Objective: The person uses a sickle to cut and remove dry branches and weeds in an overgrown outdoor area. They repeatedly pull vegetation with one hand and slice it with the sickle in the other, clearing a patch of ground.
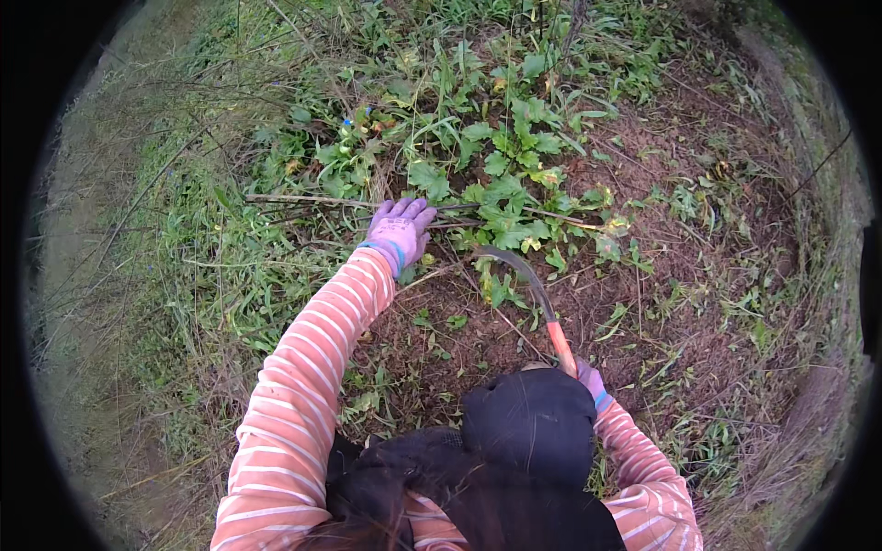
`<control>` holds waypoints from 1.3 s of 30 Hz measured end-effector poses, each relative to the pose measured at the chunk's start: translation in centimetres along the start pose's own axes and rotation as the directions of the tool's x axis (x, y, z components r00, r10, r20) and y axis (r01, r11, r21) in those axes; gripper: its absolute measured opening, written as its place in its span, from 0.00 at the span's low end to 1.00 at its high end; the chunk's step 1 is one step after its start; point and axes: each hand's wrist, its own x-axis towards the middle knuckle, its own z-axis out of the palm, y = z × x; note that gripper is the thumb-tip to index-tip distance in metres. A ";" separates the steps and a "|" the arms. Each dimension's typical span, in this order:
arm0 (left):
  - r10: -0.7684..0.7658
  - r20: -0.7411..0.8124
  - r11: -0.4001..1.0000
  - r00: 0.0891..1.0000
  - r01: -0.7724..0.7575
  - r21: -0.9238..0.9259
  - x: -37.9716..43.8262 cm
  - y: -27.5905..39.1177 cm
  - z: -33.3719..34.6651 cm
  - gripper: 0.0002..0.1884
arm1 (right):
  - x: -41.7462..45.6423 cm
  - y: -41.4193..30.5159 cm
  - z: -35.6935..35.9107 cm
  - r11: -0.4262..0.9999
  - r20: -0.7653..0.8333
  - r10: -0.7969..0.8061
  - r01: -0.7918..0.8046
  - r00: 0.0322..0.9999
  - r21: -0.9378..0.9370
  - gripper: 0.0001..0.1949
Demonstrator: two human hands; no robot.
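My left hand (401, 226), in a purple knit glove with a blue cuff, reaches forward over several dry stalks (310, 200) lying crosswise. Its back faces up and its thumb side is partly hidden, so whether it grips a stalk cannot be told. Close to its fingers grow green lobed-leaf plants (513, 186), some leaves yellowing. Beside my right knee, my right hand (590, 380) holds a sickle (537, 293) by its orange-red handle. The curved blade points forward and left, its tip near the lobed leaves. My knee hides part of the right hand.
Dark trousers cover my bent knee (530, 420) at the lower middle. Brown soil (661, 275) with scattered cut leaves spreads to the right. Dense green weeds (241, 275) and thin dry stems (138, 213) stand at the left. Small blue flowers (347, 122) show ahead.
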 end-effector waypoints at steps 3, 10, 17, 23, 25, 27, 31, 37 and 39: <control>0.003 -0.067 0.997 0.998 -0.008 -0.078 1.5 0.6 -1.7 0.19 | -5.0 2.9 -0.1 0.902 -0.221 0.215 -0.107 0.951 0.417 0.09; 0.194 -0.454 0.932 0.870 -0.308 -0.191 4.0 5.2 -5.1 0.16 | 0.4 0.9 1.5 0.750 -0.286 0.288 -0.029 0.914 0.661 0.09; 0.592 -0.391 0.644 0.705 -0.705 -0.296 4.6 17.9 -4.9 0.13 | 8.3 -3.4 1.3 0.787 0.127 0.174 -0.215 0.977 0.579 0.09; 0.680 -0.389 0.475 0.622 -0.777 -0.412 7.3 25.3 -3.9 0.28 | 10.3 -0.6 0.3 0.933 0.142 -0.143 0.181 0.979 -0.311 0.15; 0.609 -0.323 0.665 0.724 -0.689 -0.290 9.5 25.1 -4.1 0.37 | 9.7 -1.7 -1.0 0.960 0.211 0.101 -0.151 0.972 0.237 0.13; 0.402 -0.338 0.841 0.851 -0.489 -0.232 11.6 23.6 -3.5 0.41 | 9.2 -2.8 -1.2 0.717 0.205 0.195 -0.282 0.959 0.638 0.09; 0.035 0.031 0.963 0.999 -0.025 -0.270 14.3 19.2 -2.9 0.49 | 7.5 -2.6 -1.9 0.438 -0.050 0.351 -0.117 0.935 0.892 0.09; -0.016 0.267 0.970 0.964 -0.050 0.236 16.1 18.0 -1.3 0.27 | 4.4 0.8 -2.9 0.671 -0.052 0.330 -0.196 0.943 0.715 0.11; -0.077 0.373 0.981 0.925 0.003 0.195 16.6 18.0 -2.0 0.21 | 5.7 0.8 -3.7 0.729 -0.012 0.372 -0.285 0.928 0.622 0.11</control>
